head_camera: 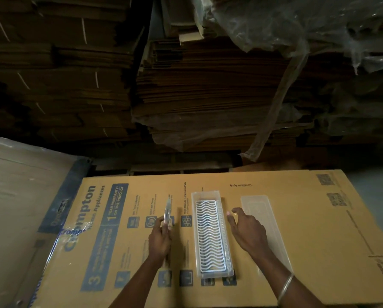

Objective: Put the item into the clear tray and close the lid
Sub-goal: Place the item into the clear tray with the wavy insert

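A long clear tray (194, 218) lies on a flattened printed carton, with a white wavy wire rack (209, 234) resting inside it. To the tray's left, my left hand (160, 238) grips a thin clear panel (168, 211) held upright on its edge, seen edge-on. My right hand (248, 232) hovers with fingers spread just right of the tray, its fingertips near the tray's right rim. Under and beyond that hand lies a second clear tray-shaped piece (264, 210), flat on the carton and partly hidden by my wrist.
The flattened printed carton (319, 230) serves as the work surface. A plastic-wrapped carton (19, 196) leans at the left. Tall stacks of flat cardboard (208, 85) rise behind, with loose plastic sheeting (297, 30) hanging at the upper right.
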Action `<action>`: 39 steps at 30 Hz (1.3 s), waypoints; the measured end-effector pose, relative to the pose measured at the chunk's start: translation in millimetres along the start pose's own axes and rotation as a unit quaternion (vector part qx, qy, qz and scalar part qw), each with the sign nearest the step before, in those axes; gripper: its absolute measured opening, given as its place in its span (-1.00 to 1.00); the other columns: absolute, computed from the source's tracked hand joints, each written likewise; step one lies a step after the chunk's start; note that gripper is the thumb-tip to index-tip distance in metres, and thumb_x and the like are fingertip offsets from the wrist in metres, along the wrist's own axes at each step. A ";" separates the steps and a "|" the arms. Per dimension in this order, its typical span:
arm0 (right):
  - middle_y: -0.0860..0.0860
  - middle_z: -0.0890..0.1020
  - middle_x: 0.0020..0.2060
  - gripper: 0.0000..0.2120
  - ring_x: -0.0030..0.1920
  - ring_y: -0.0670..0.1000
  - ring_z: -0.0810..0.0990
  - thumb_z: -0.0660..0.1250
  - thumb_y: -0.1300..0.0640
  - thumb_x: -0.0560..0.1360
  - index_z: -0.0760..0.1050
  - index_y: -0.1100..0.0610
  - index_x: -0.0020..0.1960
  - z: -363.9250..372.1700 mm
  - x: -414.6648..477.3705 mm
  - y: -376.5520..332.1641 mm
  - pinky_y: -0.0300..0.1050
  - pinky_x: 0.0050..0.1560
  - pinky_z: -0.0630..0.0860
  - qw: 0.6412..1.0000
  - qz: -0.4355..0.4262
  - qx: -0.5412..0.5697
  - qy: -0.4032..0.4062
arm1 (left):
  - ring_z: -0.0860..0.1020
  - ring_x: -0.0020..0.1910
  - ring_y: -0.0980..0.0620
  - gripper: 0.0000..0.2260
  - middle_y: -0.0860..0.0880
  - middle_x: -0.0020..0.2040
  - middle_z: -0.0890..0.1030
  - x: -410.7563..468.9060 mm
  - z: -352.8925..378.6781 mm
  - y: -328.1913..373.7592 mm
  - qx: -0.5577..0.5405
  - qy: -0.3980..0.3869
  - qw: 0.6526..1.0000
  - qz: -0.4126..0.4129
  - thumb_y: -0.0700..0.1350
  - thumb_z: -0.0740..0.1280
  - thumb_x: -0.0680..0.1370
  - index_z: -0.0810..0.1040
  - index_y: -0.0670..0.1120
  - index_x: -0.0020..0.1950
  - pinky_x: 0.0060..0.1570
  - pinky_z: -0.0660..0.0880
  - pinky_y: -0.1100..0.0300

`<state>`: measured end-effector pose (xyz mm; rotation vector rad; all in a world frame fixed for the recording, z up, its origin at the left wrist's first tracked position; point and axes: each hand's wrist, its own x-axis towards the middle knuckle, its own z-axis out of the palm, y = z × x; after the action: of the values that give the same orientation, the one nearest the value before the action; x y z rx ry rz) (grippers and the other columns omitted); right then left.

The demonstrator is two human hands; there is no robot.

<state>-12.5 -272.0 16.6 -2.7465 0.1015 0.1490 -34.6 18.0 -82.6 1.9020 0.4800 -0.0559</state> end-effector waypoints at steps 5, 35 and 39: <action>0.06 0.71 -0.07 -0.53 -0.06 0.13 0.67 0.00 -0.28 0.63 0.43 -0.04 0.34 -0.8 2.6 -2.9 -0.03 -0.15 0.49 1.000 -0.004 0.001 -0.008 | 0.44 -0.37 0.13 -0.65 0.02 -0.27 0.51 -14.6 1.2 32.9 -0.097 -0.054 0.994 -0.005 0.07 0.12 0.69 0.44 -0.05 0.39 -0.38 0.41 0.20; 0.02 0.69 -0.22 -0.42 -0.20 0.08 0.64 -0.11 -0.32 0.59 0.53 -0.02 0.21 2.1 -4.4 59.9 -0.05 -0.29 0.49 0.998 0.065 0.021 0.005 | 0.55 -0.21 -0.02 -0.86 -0.04 -0.18 0.60 -33.0 88.7 118.2 0.200 -0.131 0.970 0.033 -0.10 0.32 0.62 0.56 -0.13 -0.09 -0.10 0.52 0.04; 0.03 0.69 -0.20 -0.48 -0.15 0.10 0.64 -0.06 -0.28 0.62 0.53 -0.02 0.23 0.6 -8.8 72.0 -0.06 -0.26 0.42 0.997 0.075 0.030 -0.003 | 0.64 0.00 -0.12 -0.86 -0.16 0.03 0.67 -24.7 104.6 117.7 0.322 -0.160 0.933 0.027 -0.23 0.33 0.58 0.56 -0.21 0.13 -0.09 0.50 0.07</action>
<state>-27.8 -337.7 -9.9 -2.6776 0.3067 0.1922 4.1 -119.3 -11.6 2.4836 0.1890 -0.5370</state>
